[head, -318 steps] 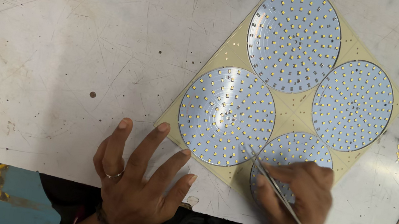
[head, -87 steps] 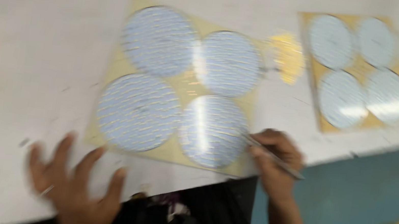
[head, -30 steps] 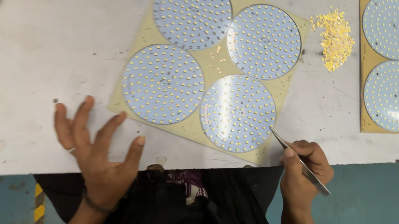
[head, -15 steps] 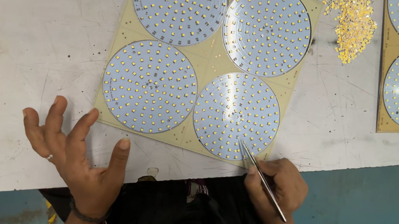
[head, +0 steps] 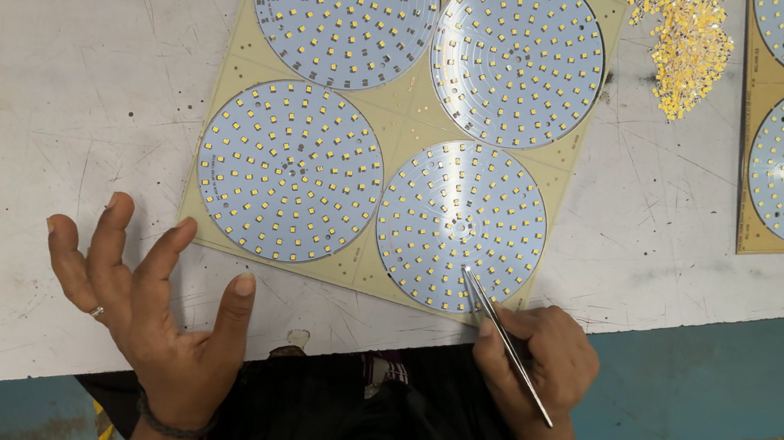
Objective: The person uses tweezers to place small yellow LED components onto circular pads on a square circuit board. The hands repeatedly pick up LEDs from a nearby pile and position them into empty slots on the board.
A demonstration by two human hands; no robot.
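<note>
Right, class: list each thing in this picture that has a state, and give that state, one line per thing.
left hand: empty, fingers spread, on the table
right hand: gripping tweezers
tweezers: tips on the lower right LED disc
LED panel: flat, four discs, unseparated
loose yellow chips: heaped

The right hand (head: 536, 355) held tweezers (head: 507, 344), tips seemingly touching the nearest LED disc (head: 461, 226); the left hand (head: 154, 305) rested spread on the counter (head: 44, 104).

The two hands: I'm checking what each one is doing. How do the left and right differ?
The left hand is empty, fingers spread, lying on the white table beside the panel. The right hand is closed around metal tweezers, whose tips touch the near-right disc. Both are bare.
</note>
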